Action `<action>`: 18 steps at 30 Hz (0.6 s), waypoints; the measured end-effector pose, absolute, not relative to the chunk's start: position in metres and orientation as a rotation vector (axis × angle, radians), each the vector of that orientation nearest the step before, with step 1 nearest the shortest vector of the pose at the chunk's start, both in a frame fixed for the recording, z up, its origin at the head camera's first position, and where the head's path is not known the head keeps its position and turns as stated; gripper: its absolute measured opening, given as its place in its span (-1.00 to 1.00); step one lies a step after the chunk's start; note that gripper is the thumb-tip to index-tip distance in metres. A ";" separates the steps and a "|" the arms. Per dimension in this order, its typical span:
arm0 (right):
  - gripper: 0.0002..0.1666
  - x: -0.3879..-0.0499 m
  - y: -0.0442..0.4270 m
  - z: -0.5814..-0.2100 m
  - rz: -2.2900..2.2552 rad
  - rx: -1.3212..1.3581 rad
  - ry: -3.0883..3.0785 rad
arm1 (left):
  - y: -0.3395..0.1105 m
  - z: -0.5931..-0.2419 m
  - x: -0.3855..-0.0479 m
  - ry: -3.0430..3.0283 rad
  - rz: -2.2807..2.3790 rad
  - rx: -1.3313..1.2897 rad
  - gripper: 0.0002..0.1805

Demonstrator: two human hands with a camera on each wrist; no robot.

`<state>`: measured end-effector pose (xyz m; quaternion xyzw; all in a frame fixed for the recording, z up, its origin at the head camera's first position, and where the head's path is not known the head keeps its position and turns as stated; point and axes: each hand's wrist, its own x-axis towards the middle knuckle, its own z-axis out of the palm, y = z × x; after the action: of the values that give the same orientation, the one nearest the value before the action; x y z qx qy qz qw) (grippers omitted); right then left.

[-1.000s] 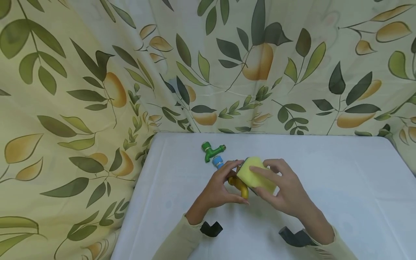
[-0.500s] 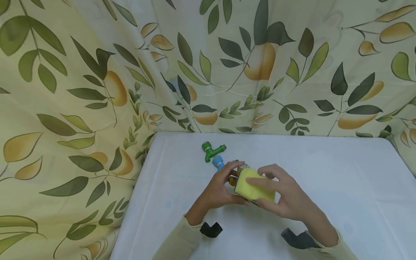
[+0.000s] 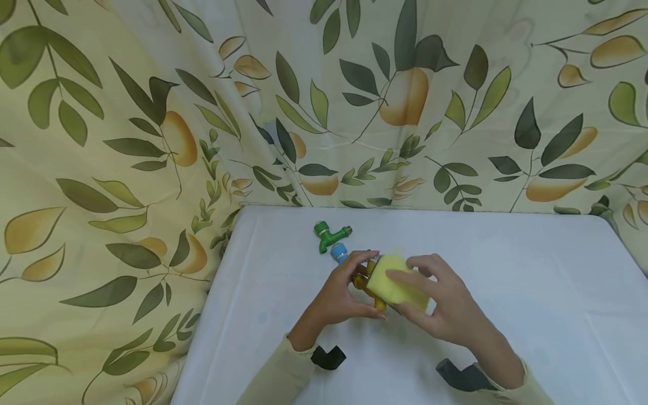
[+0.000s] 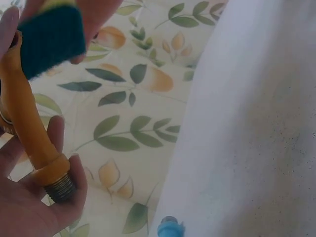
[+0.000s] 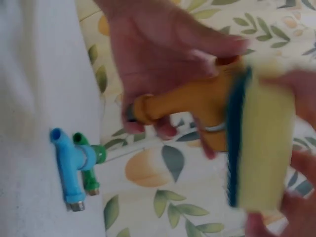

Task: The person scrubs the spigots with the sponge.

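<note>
A yellow-orange tap [image 5: 180, 101] with a threaded metal end is held in the left hand [image 3: 341, 295], whose fingers and thumb grip its two ends. The right hand [image 3: 453, 304] pinches a sponge [image 3: 395, 284] by its yellow foam side. Its dark green scouring side [image 4: 54, 42] faces the tap; in the right wrist view it lies against the tap's body, blurred by motion. In the head view, the sponge and left hand hide much of the tap.
A green tap [image 3: 332, 234] and a blue tap [image 3: 338, 252] lie on the white table [image 3: 531, 270], beyond the left hand. Leaf-and-fruit patterned cloth [image 3: 324, 112] hangs behind the table and to its left.
The sponge shifts back and forth over the tap, covering the spout half a second ago and showing part of it again now. The left hand stays nearly in place.
</note>
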<state>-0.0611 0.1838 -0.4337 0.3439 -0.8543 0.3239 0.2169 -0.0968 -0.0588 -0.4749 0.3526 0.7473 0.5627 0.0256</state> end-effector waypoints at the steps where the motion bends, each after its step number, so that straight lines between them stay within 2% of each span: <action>1: -0.46 -0.061 0.184 -0.434 0.908 0.983 -2.357 | -0.059 -0.475 -0.097 2.314 1.736 1.096 0.13; 8: -0.33 -0.059 0.184 -0.437 0.908 0.866 -2.453 | -0.058 -0.480 -0.099 2.375 1.739 1.091 0.15; 18: -0.34 -0.057 0.181 -0.430 0.847 0.757 -2.477 | -0.059 -0.481 -0.102 2.416 1.692 1.026 -0.09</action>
<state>-0.0574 0.1811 -0.4305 0.2718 -0.8893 0.3041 0.2067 -0.1020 -0.0591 -0.4806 0.3284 0.7736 0.5418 0.0091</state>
